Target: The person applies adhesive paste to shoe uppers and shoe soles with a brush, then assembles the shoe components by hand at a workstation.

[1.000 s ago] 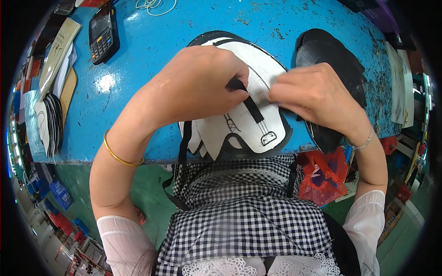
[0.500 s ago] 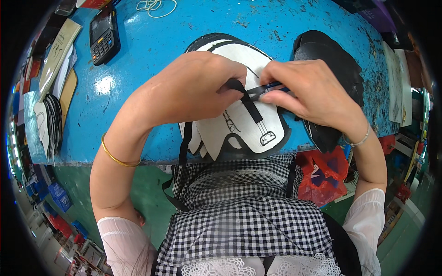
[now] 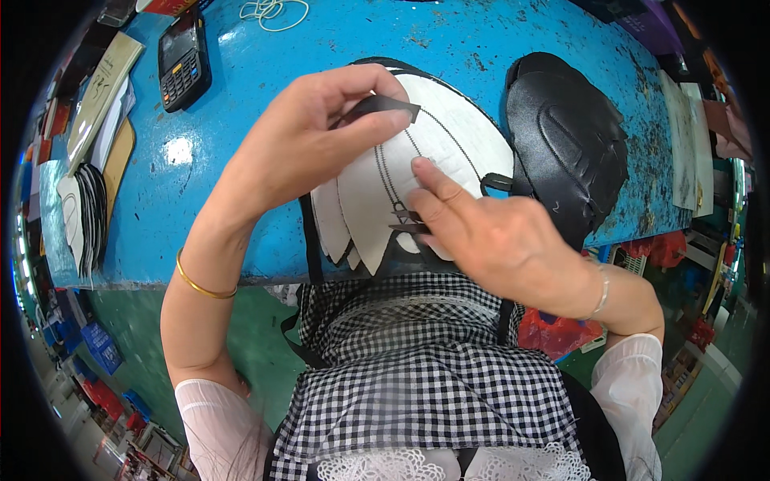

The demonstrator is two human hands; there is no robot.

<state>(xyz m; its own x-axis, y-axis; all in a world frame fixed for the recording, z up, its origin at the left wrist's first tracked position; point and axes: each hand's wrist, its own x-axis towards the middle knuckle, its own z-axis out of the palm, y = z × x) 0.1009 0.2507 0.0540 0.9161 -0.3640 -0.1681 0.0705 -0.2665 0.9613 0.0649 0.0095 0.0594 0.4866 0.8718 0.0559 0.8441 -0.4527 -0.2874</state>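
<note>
My left hand (image 3: 329, 132) pinches the end of a black strap (image 3: 401, 107) between thumb and fingers, above a stack of white-backed, black-edged cut pieces (image 3: 357, 212). Curved stitch lines run over the top piece. Closed round a pair of small snips (image 3: 407, 228), my right hand (image 3: 505, 240) rests low on the stack. The dark blades point left, and the handles are hidden in the palm. One of its fingers stretches out onto the white surface. A small black loop (image 3: 497, 183) sticks out at the piece's right edge.
Black stitched pieces (image 3: 565, 132) lie stacked on the right of the blue table (image 3: 241, 120). A handheld keypad device (image 3: 183, 64) lies at the far left, with a cord (image 3: 274, 11) nearby. Several cut pieces (image 3: 84, 216) stand at the left edge. A red bag (image 3: 553, 333) hangs below the table.
My right hand has moved down and left with the snips, away from the strap. My left hand has moved up and left, lifting the strap end. The strip across the top piece no longer shows.
</note>
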